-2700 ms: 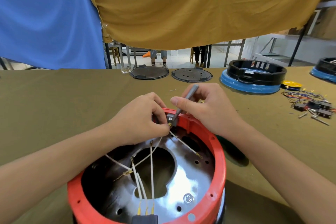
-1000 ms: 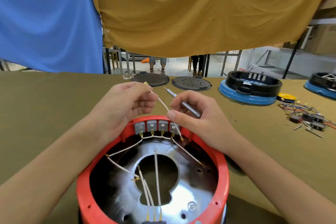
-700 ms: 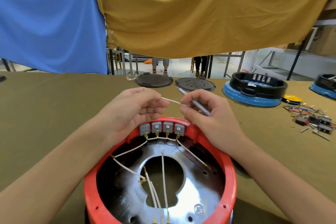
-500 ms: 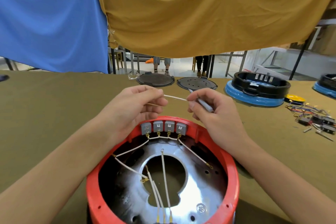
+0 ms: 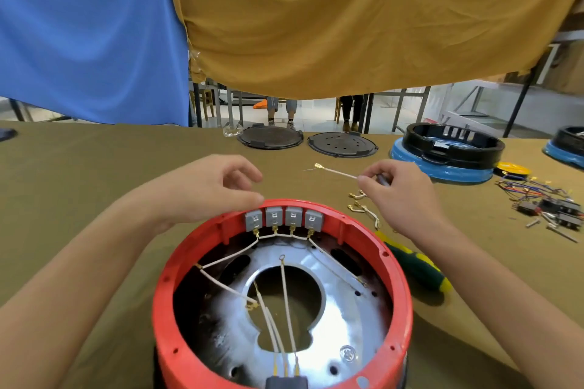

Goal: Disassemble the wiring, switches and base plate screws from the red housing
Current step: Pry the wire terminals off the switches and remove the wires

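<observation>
now the right hand (image 5: 401,196) alone pinches the freed white wire (image 5: 336,171); the left hand (image 5: 205,191) has let go, empty, so one lead is out of the red housing (image 5: 396,278).

Ahead of the left hand (image 5: 205,189): bare table cloth (image 5: 94,174) as far as two dark round lids (image 5: 270,137); its left side equally open. Just below both hands: red housing (image 5: 284,294), its interior crossed by white wires (image 5: 286,290) running from four grey switches (image 5: 282,218) on the far rim. Beside the right hand (image 5: 401,196), which pinches a loose wire (image 5: 336,171): small brass-tipped jumpers (image 5: 363,208) under it, a green-and-yellow screwdriver (image 5: 417,265) by the wrist, a blue-and-black housing (image 5: 448,155) ahead, and a pile of removed parts (image 5: 546,202) further right.
</observation>
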{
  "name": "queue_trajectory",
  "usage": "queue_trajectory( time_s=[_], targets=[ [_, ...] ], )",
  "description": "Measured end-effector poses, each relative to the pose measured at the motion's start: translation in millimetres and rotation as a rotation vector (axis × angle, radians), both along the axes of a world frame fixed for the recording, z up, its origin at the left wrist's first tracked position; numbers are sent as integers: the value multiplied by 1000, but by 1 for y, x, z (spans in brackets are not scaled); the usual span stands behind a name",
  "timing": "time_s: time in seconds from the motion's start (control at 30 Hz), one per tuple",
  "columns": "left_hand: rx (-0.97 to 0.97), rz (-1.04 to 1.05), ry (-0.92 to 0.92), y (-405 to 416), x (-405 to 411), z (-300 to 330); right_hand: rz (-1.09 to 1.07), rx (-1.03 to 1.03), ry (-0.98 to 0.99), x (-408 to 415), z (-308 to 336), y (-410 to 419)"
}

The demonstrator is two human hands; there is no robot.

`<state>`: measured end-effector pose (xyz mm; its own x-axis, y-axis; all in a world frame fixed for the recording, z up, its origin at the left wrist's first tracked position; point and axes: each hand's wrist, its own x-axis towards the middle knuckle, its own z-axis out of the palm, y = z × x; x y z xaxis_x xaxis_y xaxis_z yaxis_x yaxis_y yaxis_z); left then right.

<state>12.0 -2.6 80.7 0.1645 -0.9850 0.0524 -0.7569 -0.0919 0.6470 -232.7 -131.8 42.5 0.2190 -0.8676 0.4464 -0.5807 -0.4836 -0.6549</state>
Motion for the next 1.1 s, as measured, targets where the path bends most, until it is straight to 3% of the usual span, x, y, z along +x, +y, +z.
queue_trajectory(
  time_s=[0.1,0.37,0.5,0.63,0.73,0.87,1.03,1.1],
  targets=[
    [194,-73,-39,2,1,-4,-71,82,103,-5,-6,-11],
    [271,-200,24,9,13,4,-152,188,348,-8,-20,-24],
    [287,-183,77,9,18,3,-96,30,266,-8,-16,-20],
    [191,-177,73,7,17,2,198,-57,-48,0,-4,1],
    [45,-113,56,1,7,-5,411,-55,-67,7,2,16],
    [-133,27,46,-10,-2,-16,500,97,13,5,4,19],
    [267,37,47,11,19,3,434,124,71,4,7,18],
    [330,7,47,15,21,4,402,92,121,5,8,20]
  ],
)
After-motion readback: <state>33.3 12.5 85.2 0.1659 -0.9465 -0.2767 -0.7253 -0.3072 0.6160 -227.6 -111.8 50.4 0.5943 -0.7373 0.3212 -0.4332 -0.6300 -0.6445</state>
